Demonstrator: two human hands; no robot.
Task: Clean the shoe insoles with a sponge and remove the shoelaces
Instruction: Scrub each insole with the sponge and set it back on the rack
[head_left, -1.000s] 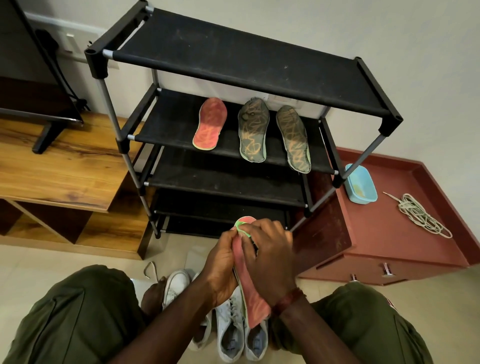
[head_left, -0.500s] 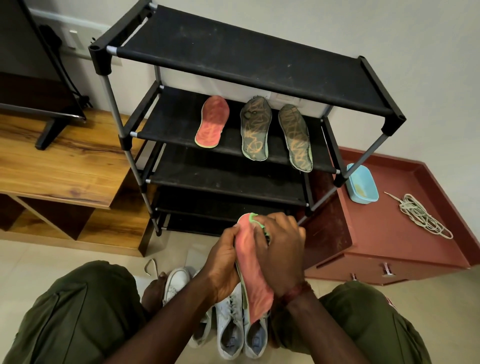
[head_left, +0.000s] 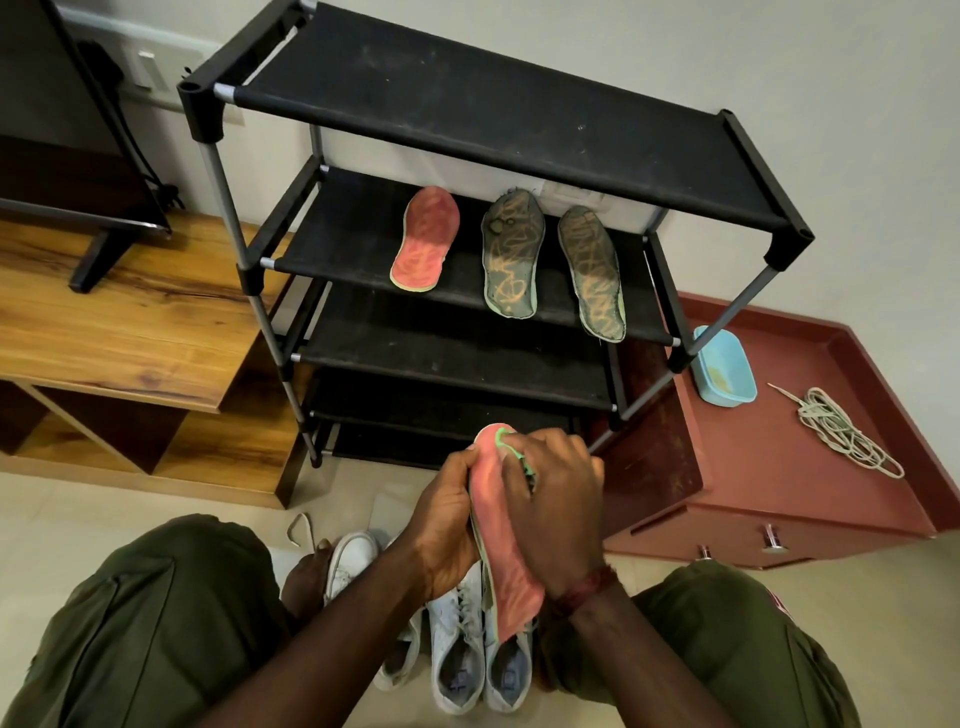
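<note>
My left hand (head_left: 448, 525) grips a pink insole (head_left: 506, 561) from its left edge, holding it upright above the shoes. My right hand (head_left: 553, 504) presses a green sponge (head_left: 511, 451) against the insole's upper part; only the sponge's edge shows past my fingers. On the second shelf of the black shoe rack (head_left: 498, 104) lie another pink insole (head_left: 426, 240) and two dark green insoles (head_left: 511, 254) (head_left: 592, 273). White sneakers (head_left: 457, 639) stand on the floor between my knees. A bundle of shoelaces (head_left: 844, 434) lies on the red cabinet.
A light blue basin (head_left: 724, 369) stands on the red cabinet (head_left: 810, 499) to the right of the rack. A wooden TV unit (head_left: 119, 332) with a screen is at the left. A loose lace (head_left: 298, 527) lies on the tiled floor.
My hands and the insole have risen a little and shifted right. My right hand with the sponge has slid over the insole's upper part.
</note>
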